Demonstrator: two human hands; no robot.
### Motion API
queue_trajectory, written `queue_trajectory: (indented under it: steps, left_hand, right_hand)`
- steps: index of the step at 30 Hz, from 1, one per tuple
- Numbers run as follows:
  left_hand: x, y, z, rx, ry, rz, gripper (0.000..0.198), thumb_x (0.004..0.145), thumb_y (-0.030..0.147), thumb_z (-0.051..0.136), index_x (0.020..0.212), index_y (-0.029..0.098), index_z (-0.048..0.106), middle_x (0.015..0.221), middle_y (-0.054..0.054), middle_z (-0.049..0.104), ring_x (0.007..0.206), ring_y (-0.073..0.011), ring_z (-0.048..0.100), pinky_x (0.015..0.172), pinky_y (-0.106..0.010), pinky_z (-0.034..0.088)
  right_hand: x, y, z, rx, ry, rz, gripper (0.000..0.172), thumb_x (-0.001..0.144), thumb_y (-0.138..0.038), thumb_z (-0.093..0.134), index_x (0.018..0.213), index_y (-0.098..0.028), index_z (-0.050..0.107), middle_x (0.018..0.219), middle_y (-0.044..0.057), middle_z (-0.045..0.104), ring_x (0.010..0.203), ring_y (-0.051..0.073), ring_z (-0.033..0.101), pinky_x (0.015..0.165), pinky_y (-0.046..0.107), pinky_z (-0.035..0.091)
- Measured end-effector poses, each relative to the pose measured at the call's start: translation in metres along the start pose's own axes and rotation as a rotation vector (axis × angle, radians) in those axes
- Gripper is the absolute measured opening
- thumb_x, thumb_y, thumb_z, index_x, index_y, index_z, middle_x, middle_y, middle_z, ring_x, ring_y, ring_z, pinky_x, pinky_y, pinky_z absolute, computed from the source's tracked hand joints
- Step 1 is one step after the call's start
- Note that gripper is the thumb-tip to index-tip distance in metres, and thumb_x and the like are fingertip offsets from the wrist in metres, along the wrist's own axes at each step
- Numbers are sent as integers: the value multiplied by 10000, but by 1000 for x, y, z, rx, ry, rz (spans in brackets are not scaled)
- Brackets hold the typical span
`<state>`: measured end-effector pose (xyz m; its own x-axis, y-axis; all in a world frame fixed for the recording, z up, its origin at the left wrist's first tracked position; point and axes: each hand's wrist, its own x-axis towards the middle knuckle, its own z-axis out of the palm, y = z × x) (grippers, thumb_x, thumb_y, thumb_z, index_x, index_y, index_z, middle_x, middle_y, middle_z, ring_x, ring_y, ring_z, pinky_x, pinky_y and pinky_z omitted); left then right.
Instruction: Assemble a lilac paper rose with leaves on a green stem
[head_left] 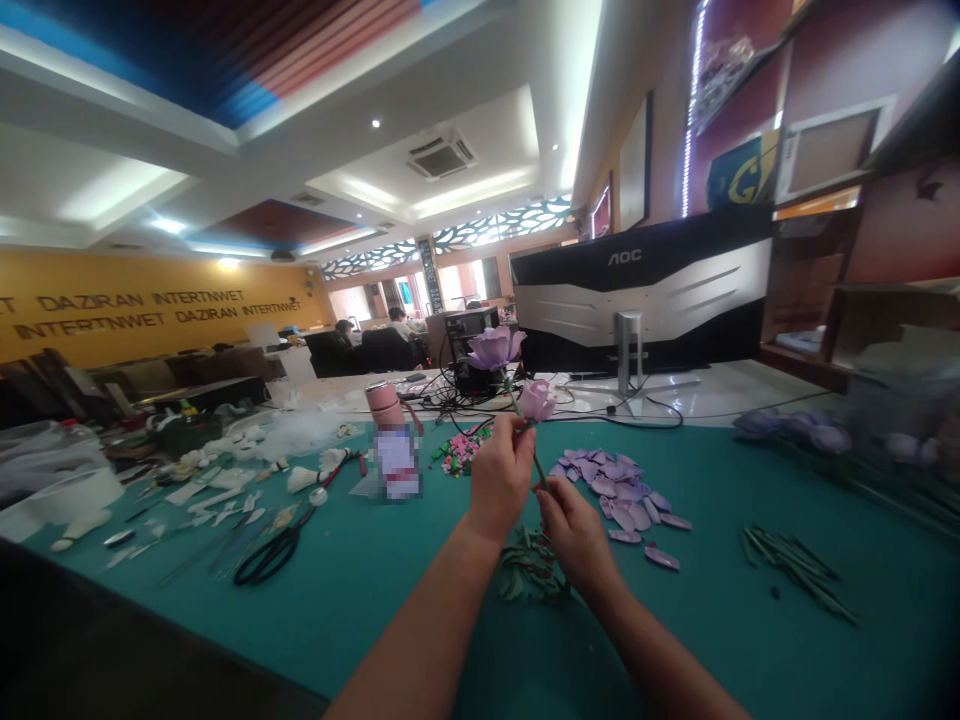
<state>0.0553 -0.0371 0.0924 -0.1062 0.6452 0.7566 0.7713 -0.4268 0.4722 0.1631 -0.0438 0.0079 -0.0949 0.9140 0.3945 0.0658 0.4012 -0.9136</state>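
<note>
The teal worktop (360, 610) extends across the lower view, with a monitor (637, 290) standing beyond its far edge.

The artificial flower stem (519, 408) is held upright and slightly tilted, above the middle of the worktop. It carries a lilac bloom (495, 348) at the top and a pink bud (538, 400) just below it.

The left hand (502, 480) is closed around the stem beneath the bud. The right hand (577, 540) is nearly closed, its fingertips (546, 490) pinching the lower end of the stem.

A pile of lilac petals (619, 490) lies just right of the hands. Green leaves (529, 568) lie directly below them. A bundle of green stems (795, 570) lies toward the right edge. Black-handled scissors (270, 555) lie toward the left edge. A pink bottle (384, 405) stands near the far edge.
</note>
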Motion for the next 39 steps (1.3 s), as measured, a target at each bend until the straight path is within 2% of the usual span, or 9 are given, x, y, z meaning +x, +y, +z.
queue_trajectory:
  steps: [5,9,15,19,21,24,26,32,39]
  left_hand:
    - [-6,-2,4,-34,-45,-28,111,950,319,509,970,212,532,803,-8,667,716,-165,629,664,-269,426]
    - [-16,3,9,-72,-115,-27,80,945,291,501,972,223,531,820,-7,676,745,-170,644,661,-268,432]
    - [-22,11,11,-112,-91,-7,75,940,287,497,960,219,523,804,-9,678,709,-162,635,644,-267,435]
    - [-25,12,10,-105,-60,15,52,913,268,533,916,216,535,772,-1,654,689,-148,606,638,-258,428]
    - [-27,12,11,-99,-64,18,45,906,258,538,890,216,536,758,4,637,686,-143,593,640,-253,425]
    - [-32,12,14,-91,-90,25,52,896,238,533,849,217,525,727,12,600,670,-141,567,645,-252,419]
    - [-36,12,17,-84,-110,34,63,890,229,533,828,216,523,724,12,588,672,-141,558,647,-251,415]
    - [-40,12,20,-63,-98,47,65,870,232,563,810,208,569,746,1,611,685,-141,557,658,-246,419]
    - [-38,10,13,-56,-87,42,89,866,284,612,830,202,612,707,26,627,620,-123,552,618,-227,404]
  right_hand:
    - [0,-3,-2,-44,24,-55,395,929,-460,449,1221,-215,551,675,-25,548,603,170,535,566,281,363]
    - [5,-1,-6,-41,47,-87,365,918,-417,448,1194,-211,565,707,-14,550,626,167,521,600,287,386]
    - [13,1,-16,-16,71,-80,252,899,-398,470,1018,-203,577,783,24,617,659,169,539,598,285,407]
    - [12,-5,-22,-68,60,-83,348,915,-428,467,1175,-218,561,665,-18,558,565,169,494,534,284,354]
    - [10,-8,-22,-90,62,-86,363,935,-423,430,1217,-231,553,659,-18,563,589,182,525,549,287,360]
    - [9,-9,-19,-119,99,-98,277,945,-392,405,1105,-238,571,828,32,662,753,211,603,631,296,396]
    - [8,-9,-19,-159,124,-102,239,940,-386,417,1069,-239,555,873,47,675,799,224,611,645,298,392]
    - [10,-8,-27,-383,129,-72,182,930,-405,427,922,-251,522,746,26,631,676,212,565,582,280,316]
    - [16,-12,-28,-425,87,-178,170,932,-353,431,966,-236,548,830,33,666,714,190,583,618,266,323]
